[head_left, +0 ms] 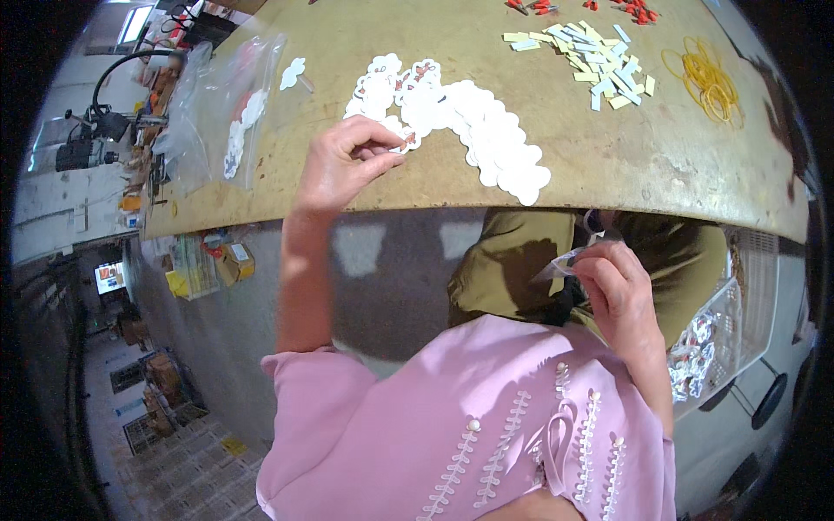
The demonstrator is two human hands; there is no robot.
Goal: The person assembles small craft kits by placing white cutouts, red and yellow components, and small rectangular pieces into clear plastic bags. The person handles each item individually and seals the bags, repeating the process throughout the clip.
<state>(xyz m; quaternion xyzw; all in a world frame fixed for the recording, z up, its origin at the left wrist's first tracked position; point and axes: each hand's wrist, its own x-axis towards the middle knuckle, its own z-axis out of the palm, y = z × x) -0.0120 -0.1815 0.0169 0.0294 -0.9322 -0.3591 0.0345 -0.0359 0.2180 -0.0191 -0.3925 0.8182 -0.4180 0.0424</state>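
Note:
My left hand (346, 165) reaches over the table's near edge, thumb and fingers pinched on a white scalloped card (411, 141) with a small reddish print. That card lies at the near side of a pile of similar white cards (382, 91), some with red and dark prints. From this pile an overlapping row of plain white cards (495, 139) runs to the right and toward me. Over my lap, my right hand (615, 282) is closed on a small clear plastic bag (560, 263); its fingertips are partly hidden.
A large clear plastic bag (204, 130) with white cards lies at the table's left. Pale yellow and light blue strips (604, 65), yellow rubber bands (708, 82) and red pieces (638, 12) lie at the right. A white basket (751, 286) of filled packets (692, 356) stands by my right side.

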